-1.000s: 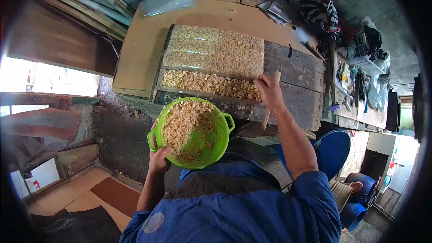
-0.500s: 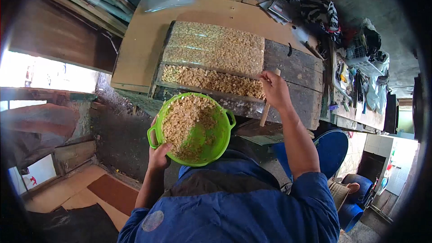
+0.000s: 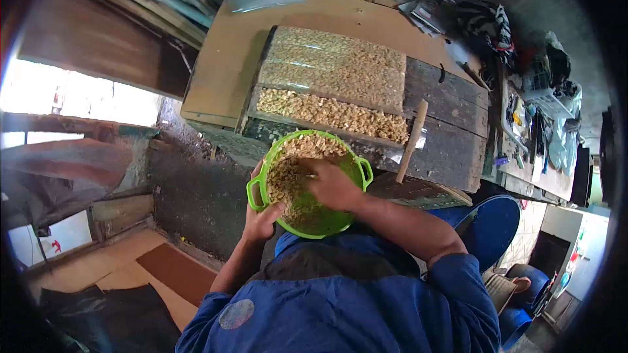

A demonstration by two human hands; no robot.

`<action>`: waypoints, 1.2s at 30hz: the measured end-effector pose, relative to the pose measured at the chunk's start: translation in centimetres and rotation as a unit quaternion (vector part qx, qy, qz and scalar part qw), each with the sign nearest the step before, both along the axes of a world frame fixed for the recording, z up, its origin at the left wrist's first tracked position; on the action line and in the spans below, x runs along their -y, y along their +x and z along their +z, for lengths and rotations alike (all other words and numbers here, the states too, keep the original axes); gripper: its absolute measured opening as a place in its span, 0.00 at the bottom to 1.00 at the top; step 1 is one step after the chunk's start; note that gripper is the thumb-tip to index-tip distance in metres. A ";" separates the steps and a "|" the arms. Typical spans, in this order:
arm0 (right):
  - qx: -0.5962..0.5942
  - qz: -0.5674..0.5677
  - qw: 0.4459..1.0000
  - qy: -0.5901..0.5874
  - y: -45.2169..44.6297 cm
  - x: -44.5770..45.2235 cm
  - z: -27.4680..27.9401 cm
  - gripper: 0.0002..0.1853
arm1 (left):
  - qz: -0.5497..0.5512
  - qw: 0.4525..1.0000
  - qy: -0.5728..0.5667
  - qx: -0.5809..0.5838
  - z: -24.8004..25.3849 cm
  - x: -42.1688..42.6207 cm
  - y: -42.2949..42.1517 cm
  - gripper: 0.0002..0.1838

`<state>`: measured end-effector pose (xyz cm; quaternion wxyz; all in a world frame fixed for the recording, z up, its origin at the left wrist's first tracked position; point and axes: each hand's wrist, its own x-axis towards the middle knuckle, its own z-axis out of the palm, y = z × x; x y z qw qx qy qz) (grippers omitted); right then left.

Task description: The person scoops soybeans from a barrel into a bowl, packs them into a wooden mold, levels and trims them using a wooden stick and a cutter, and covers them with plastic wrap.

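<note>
Right hand (image 3: 332, 186) has moved from bench (image 3: 451, 153) to bowl (image 3: 330, 224) | grip hidden among flakes (image 3: 284, 180) | left hand (image 3: 263, 220) clamps bowl's side, just before bench | holding it level should prevent spills

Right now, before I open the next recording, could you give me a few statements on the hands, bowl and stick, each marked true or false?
1. The left hand holds the green bowl. True.
2. The right hand grips the wooden stick. False: that hand is inside the bowl.
3. The bowl is empty. False: light-brown pieces fill part of it.
4. The stick lies at the right end of the strip of loose pieces. True.
</note>
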<state>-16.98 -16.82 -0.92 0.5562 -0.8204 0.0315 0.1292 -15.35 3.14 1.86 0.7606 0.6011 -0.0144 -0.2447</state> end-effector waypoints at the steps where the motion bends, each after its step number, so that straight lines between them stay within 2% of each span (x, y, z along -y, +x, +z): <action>1: -0.009 0.003 1.000 -0.005 0.2 -0.9 0.1 0.23 | -0.007 1.000 0.000 0.001 0.0 0.1 0.0 0.52; 5: -0.010 0.008 0.999 0.037 0.3 -2.9 1.4 0.24 | -0.010 1.000 0.012 0.011 -0.5 -0.1 -0.3 0.53; 7: -0.091 0.135 0.983 0.079 0.4 -3.3 1.6 0.24 | 0.022 1.000 0.019 -0.007 -0.6 0.1 -0.4 0.54; 9: -0.100 0.142 0.981 0.088 0.2 -3.8 0.8 0.24 | 0.014 0.999 0.031 -0.014 -0.2 -0.1 -0.4 0.54; 11: -0.183 0.058 0.952 0.239 0.3 -3.7 0.8 0.25 | 0.015 1.000 0.026 -0.006 -0.2 -0.2 -0.3 0.54; 12: -0.182 0.056 0.952 0.239 0.4 -3.7 1.0 0.25 | 0.018 0.999 0.027 -0.002 -0.3 -0.1 -0.3 0.54; 14: -0.332 -0.107 0.839 0.417 0.6 -3.5 1.5 0.23 | 0.015 1.000 0.008 -0.015 -0.2 -0.3 -0.2 0.54; 15: -0.333 -0.107 0.840 0.415 0.7 -3.1 1.3 0.23 | 0.016 1.000 0.003 -0.022 -0.3 -0.3 -0.2 0.54; 17: -0.328 -0.148 0.773 0.522 0.8 -1.5 0.9 0.21 | 0.019 0.999 -0.008 -0.036 -0.3 -0.5 -0.1 0.54; 18: -0.335 -0.167 0.766 0.523 0.9 -0.4 0.8 0.16 | 0.021 0.999 -0.016 -0.027 -0.9 -0.7 0.0 0.55; 19: -0.339 -0.165 0.767 0.519 1.0 1.0 1.0 0.16 | 0.031 0.999 -0.020 -0.028 -0.6 -0.5 0.0 0.56; 23: -0.194 -0.200 0.846 0.454 2.2 7.3 3.5 0.09 | 0.038 0.996 -0.045 -0.062 -0.3 -0.6 0.0 0.58; 25: -0.096 -0.225 0.921 0.305 2.9 9.6 2.9 0.11 | 0.041 0.997 -0.035 -0.052 -0.6 -1.1 0.0 0.57; 26: -0.099 -0.221 0.922 0.302 3.0 11.0 2.2 0.11 | 0.049 0.997 -0.032 -0.048 -0.7 -1.2 -0.1 0.56; 27: -0.025 -0.201 0.973 0.111 3.0 12.4 1.4 0.11 | 0.056 0.997 -0.029 -0.045 -0.7 -1.3 -0.1 0.55; 28: 0.051 -0.170 0.981 -0.084 2.9 13.4 1.0 0.11 | 0.060 0.997 -0.031 -0.046 -0.7 -1.3 -0.2 0.55; 29: 0.050 -0.166 0.981 -0.085 2.8 14.1 1.0 0.11 | 0.068 0.996 -0.025 -0.049 -0.7 -1.2 -0.2 0.55; 31: 0.080 -0.145 0.973 -0.162 2.6 14.9 1.2 0.09 | 0.081 0.995 -0.012 -0.053 -0.5 -1.2 -0.3 0.55; 36: 0.026 -0.161 0.966 -0.198 2.1 15.3 2.4 0.12 | 0.085 0.995 -0.012 -0.054 -0.5 -1.3 -0.4 0.55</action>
